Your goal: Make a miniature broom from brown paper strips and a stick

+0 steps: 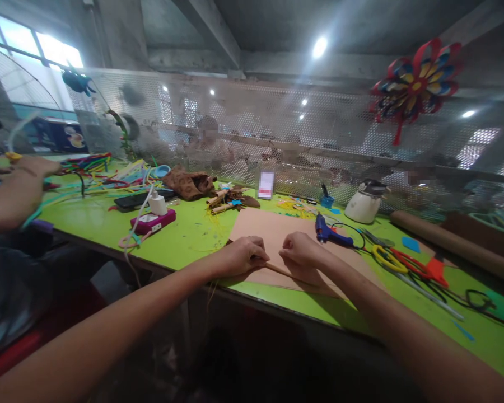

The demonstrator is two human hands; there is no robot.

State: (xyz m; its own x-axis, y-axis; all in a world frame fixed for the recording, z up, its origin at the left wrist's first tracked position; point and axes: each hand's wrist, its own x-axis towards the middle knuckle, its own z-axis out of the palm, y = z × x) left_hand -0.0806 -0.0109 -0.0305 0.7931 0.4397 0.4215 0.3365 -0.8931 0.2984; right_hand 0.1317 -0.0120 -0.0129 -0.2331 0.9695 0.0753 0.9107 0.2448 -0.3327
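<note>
Perforated partition (340, 103), bright windows (17, 36), ceiling light (320, 47)

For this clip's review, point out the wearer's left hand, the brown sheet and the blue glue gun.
Left hand (246, 256): head view, on the back of the hand.
Brown sheet (264, 223): head view, on its bare upper part.
Glue gun (334, 235): head view, on its blue casing.
</note>
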